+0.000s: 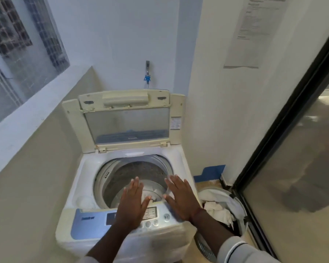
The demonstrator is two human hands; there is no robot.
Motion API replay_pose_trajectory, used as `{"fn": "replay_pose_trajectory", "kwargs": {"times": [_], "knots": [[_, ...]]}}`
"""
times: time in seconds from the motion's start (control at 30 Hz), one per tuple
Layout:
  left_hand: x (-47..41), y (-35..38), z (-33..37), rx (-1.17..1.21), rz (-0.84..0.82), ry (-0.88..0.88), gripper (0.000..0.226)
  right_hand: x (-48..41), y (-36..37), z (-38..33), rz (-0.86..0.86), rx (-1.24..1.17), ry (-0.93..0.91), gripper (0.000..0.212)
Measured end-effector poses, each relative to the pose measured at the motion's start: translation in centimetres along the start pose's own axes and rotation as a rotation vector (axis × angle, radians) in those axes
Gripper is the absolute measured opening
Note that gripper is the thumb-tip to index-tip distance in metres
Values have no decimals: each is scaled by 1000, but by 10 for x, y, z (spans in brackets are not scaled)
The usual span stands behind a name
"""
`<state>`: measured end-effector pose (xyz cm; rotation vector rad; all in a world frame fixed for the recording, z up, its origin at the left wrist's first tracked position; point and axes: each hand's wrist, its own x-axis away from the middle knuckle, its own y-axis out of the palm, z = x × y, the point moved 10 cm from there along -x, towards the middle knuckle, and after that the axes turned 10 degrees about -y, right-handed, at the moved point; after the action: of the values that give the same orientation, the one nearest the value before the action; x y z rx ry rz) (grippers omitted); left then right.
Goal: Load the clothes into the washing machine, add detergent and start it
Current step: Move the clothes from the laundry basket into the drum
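Observation:
A white top-loading washing machine [80,188] stands in the corner with its lid [127,118] raised upright. Inside its drum [141,173] lies a bit of white cloth [148,195]. My left hand [132,203] hovers flat, fingers spread, over the front rim of the drum and the blue control panel [89,223]. My right hand [180,198] is held the same way beside it, over the machine's right front corner. Neither hand holds anything. To the right on the floor a round laundry basket [242,215] holds white clothes [218,210].
A grey half-wall with a window ledge [27,114] hems in the machine on the left. A white wall with a posted paper [249,33] stands on the right, then a black-framed glass door [285,130]. A water tap [147,73] sits on the back wall.

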<state>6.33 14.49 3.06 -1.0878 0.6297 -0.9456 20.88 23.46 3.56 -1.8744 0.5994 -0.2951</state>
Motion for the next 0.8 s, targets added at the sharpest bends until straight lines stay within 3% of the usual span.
{"fn": "replay_pose_trajectory", "kwargs": {"times": [0.17, 0.43, 0.8], "knots": [[-2, 29, 61, -51, -14, 23, 81, 56, -21, 79, 43, 24, 115, 67], [-13, 82, 176, -58, -112, 209, 73, 143, -53, 176, 45, 61, 360, 70], [-39, 170, 282, -72, -305, 451, 71, 190, -58, 256, 42, 98, 582, 72]]}}
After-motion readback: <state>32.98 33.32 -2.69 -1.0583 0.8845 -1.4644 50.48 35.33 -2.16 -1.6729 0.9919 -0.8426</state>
